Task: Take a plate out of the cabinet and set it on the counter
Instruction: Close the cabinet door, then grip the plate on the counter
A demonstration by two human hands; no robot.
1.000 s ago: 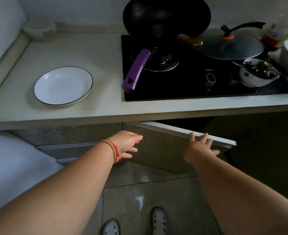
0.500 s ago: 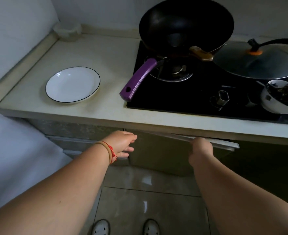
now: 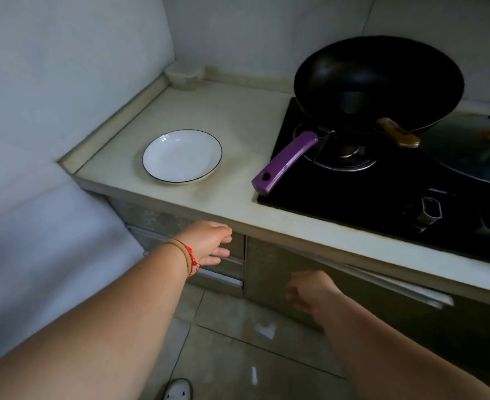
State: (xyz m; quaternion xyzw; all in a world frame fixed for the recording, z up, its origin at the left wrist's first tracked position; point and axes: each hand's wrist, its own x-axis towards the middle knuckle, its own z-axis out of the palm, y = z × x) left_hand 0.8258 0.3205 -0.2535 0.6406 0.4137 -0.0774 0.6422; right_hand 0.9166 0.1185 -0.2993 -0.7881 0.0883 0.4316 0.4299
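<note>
The white plate (image 3: 182,156) sat on the pale surface (image 3: 238,116) left of the stove (image 3: 382,183), while the left hand (image 3: 209,242) hung empty with loose fingers by the drawers and the right hand (image 3: 310,290), loosely curled and holding nothing, hovered before the cabinet door (image 3: 281,272).

- The plate (image 3: 182,156) is set on the worktop (image 3: 232,116), left of the hob (image 3: 382,180).
- The wok (image 3: 379,79) is placed on the hob's rear burner.
- The cabinet door (image 3: 295,272) is found below the worktop edge.
</note>
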